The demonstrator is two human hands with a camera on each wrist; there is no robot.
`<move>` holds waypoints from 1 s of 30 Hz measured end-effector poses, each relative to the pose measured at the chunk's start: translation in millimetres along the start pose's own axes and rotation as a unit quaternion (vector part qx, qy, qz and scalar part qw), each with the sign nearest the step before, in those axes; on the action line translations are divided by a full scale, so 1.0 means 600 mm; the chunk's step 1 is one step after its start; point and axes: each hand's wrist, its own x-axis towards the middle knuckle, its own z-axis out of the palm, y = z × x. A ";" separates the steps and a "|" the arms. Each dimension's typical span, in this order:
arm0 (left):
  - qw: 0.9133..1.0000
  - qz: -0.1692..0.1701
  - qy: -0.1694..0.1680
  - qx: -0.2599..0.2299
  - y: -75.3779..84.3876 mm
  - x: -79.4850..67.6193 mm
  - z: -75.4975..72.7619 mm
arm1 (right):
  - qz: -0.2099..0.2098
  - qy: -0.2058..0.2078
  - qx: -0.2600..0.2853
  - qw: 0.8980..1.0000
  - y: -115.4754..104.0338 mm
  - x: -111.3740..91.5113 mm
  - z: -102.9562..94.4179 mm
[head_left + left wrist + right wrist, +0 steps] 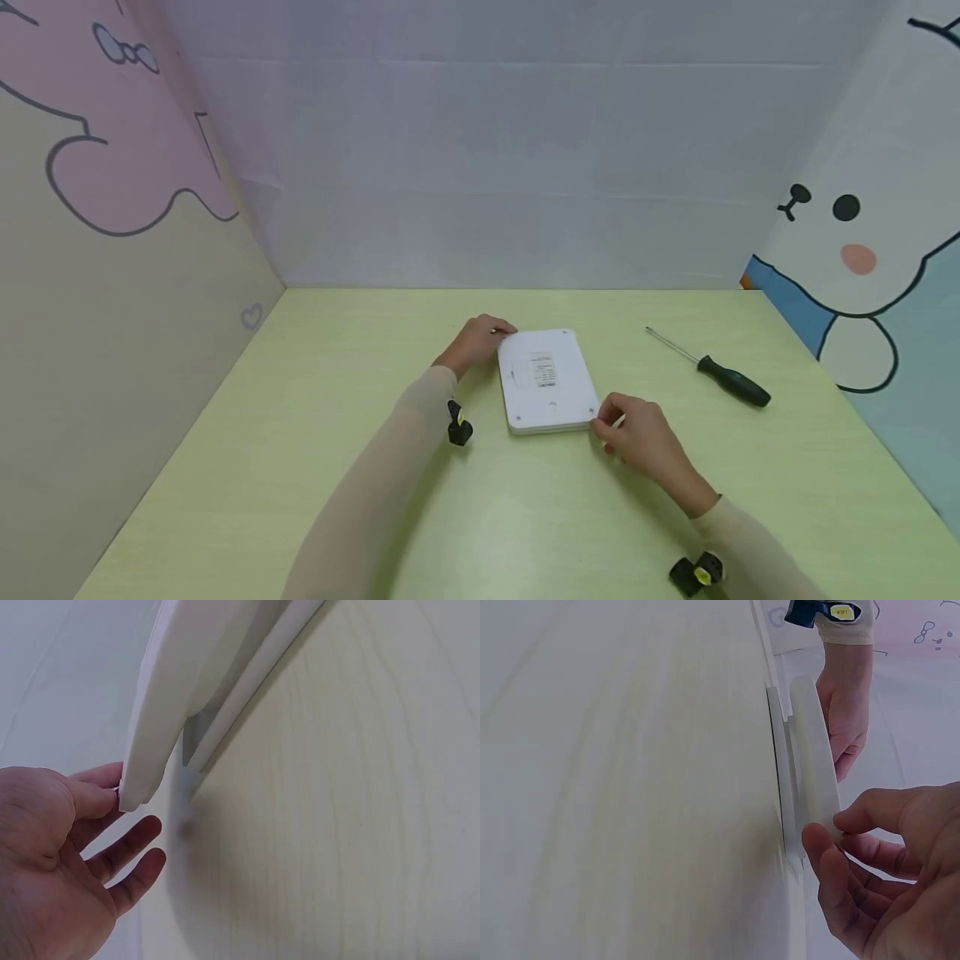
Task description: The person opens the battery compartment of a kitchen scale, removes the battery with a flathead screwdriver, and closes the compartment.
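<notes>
A flat white device (551,404) with rounded corners lies on the table with a printed label (543,369) facing up and screw holes near its corners. My left hand (480,339) pinches its far left corner between thumb and finger. In the left wrist view, the remaining fingers of that hand (67,855) hang loose below the white edge (154,712). At the near right corner, my right hand (637,429) pinches the rim. Two layers show in the right wrist view: a thick white upper panel (814,750) and a thinner lower layer (781,772), with a narrow gap between.
A screwdriver (731,382) with a dark handle lies to the right of the device, its metal shaft pointing to the far left. Pale table surface (300,400) surrounds these things. A plain back wall (510,167) and side walls with cartoon drawings stand around the table.
</notes>
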 end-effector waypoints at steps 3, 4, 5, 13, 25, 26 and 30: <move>1.000 0.002 0.000 0.005 -0.004 -0.001 -0.004 | -0.002 0.006 -0.001 1.000 0.002 0.001 -0.003; 1.000 0.003 0.000 0.007 -0.004 -0.002 -0.006 | -0.002 0.008 -0.002 1.000 0.003 0.002 -0.003; 1.000 0.004 0.000 0.009 -0.004 -0.003 -0.007 | -0.003 0.011 -0.004 1.000 0.004 0.002 -0.003; 1.000 0.002 -0.002 0.026 -0.005 -0.011 -0.019 | 0.006 0.026 -0.012 1.000 0.013 0.010 -0.004; 1.000 -0.005 -0.022 -0.010 -0.025 -0.020 -0.034 | 0.021 0.032 0.010 0.999 0.024 0.024 -0.009; 1.000 -0.004 -0.024 -0.013 -0.026 -0.021 -0.036 | 0.022 0.030 0.011 0.999 0.025 0.024 -0.009; 0.999 0.002 -0.031 -0.025 -0.032 -0.029 -0.043 | 0.027 0.023 0.019 0.999 0.026 0.027 -0.010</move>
